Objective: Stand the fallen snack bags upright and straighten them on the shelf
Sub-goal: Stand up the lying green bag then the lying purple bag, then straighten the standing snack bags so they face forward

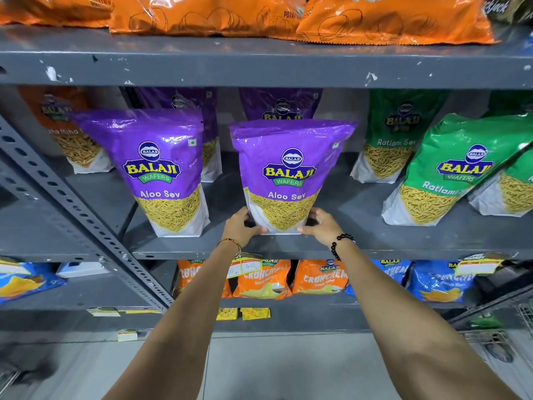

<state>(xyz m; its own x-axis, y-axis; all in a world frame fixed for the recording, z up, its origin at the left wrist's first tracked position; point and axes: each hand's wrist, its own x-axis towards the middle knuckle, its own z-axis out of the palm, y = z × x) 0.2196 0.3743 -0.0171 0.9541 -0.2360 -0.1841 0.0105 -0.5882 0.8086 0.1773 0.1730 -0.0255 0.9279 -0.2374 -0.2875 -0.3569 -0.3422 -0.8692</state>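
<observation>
A purple Aloo Sev bag (288, 168) stands upright at the front middle of the grey middle shelf (375, 243). My left hand (240, 226) grips its lower left corner and my right hand (318, 225) grips its lower right corner. A second purple Aloo Sev bag (155, 168) stands upright to its left. Two more purple bags (279, 105) stand behind them. To the right, a green Ratlami Sev bag (450, 171) leans to the right at the shelf front, with another green bag (395, 134) upright behind it.
An orange bag (66, 125) stands at the back left. Orange wafer bags (375, 21) lie on the top shelf. Orange and blue Crunchem bags (317, 278) fill the shelf below. A perforated diagonal brace (72, 203) crosses the left side. Price labels (245, 267) hang on the shelf edge.
</observation>
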